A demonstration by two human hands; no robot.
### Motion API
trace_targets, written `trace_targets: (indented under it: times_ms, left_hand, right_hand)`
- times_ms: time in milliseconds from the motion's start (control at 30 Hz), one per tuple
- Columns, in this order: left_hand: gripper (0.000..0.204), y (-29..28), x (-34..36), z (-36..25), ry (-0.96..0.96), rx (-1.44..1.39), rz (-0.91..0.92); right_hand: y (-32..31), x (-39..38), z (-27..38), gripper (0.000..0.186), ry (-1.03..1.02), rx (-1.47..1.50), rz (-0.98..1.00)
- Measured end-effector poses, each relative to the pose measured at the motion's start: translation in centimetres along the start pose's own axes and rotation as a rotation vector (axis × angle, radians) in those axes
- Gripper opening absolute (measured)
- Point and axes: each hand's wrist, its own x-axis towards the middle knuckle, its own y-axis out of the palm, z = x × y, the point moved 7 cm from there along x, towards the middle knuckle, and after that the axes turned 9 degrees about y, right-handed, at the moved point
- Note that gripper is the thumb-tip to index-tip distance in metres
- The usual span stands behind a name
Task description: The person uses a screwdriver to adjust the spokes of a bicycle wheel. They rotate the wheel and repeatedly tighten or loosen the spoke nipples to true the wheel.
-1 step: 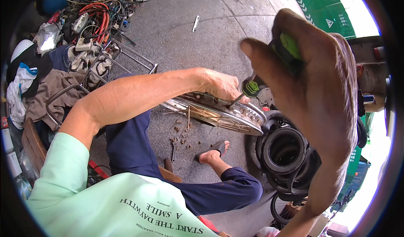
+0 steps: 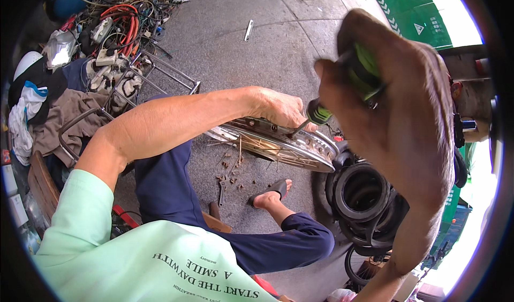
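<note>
A spoked metal wheel rim (image 2: 316,162) stands tilted in front of my knees. My left hand (image 2: 281,109) is closed over its upper edge, with the fingertips partly hidden. High on the right, close to the camera, my right hand (image 2: 399,103) wraps around the black and green handle of a screwdriver (image 2: 319,112). The screwdriver's metal shaft slants down to the rim's outer face, beside my left fingers. Its tip is too small to make out. Motion blurs my right thumb and fingers.
Below the wheel, small brown bits and a wrench (image 2: 221,192) lie on the grey floor. Black tyres (image 2: 361,192) are stacked at the right. A metal rack frame (image 2: 171,71), cloths (image 2: 69,114) and tangled cables (image 2: 126,28) crowd the left. A flat metal strip (image 2: 249,30) lies farther off.
My right hand has twisted with the screwdriver; the handle's green markings now face differently and the thumb has shifted slightly right. My left hand and the wheel rim look unmoved.
</note>
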Motion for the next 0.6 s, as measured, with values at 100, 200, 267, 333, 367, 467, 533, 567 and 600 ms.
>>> trace_targets:
  times_ms: [100, 200, 267, 333, 367, 467, 533, 567, 600]
  left_hand:
    - [0.065, 0.2, 0.3, -0.3, -0.007, 0.067, -0.021]
    - [0.068, 0.0, -0.4, -0.6, -0.026, 0.03, -0.021]
    - [0.07, -0.4, -0.9, 0.0, -0.027, 0.017, -0.048]
    - [0.072, 1.1, 2.1, 0.6, 0.124, 0.015, -0.063]
    - [0.073, 1.3, 3.1, 1.3, 0.187, 0.021, -0.129]
    - [0.074, 0.2, 1.1, 1.9, 0.108, -0.001, -0.092]
    - [0.075, 0.1, 0.9, 1.7, 0.106, 0.006, -0.094]
    - [0.075, 0.1, 1.1, 2.0, 0.111, 0.01, -0.093]
    - [0.075, 0.1, 1.0, 1.6, 0.1, 0.014, -0.101]
  right_hand:
    - [-0.2, -0.8, 0.6, 0.023, -0.203, 0.295, -0.018]
    - [-0.6, -1.2, 0.7, 0.023, -0.368, 0.156, -0.205]
    - [0.0, 0.0, 0.2, 0.024, -0.216, -0.02, -0.194]
    - [-0.7, -0.4, -1.2, 0.023, 0.021, -0.201, -0.077]
    - [-1.1, -0.8, -1.1, 0.021, -0.037, -0.249, -0.101]
    - [-0.2, -0.6, -0.8, 0.019, -0.141, -0.032, -0.11]
    - [-0.3, -0.7, -0.8, 0.02, -0.15, 0.142, -0.094]
    - [0.0, -0.4, -1.4, 0.021, -0.17, 0.18, -0.088]
    - [0.1, -0.2, -1.8, 0.022, -0.118, 0.101, -0.069]
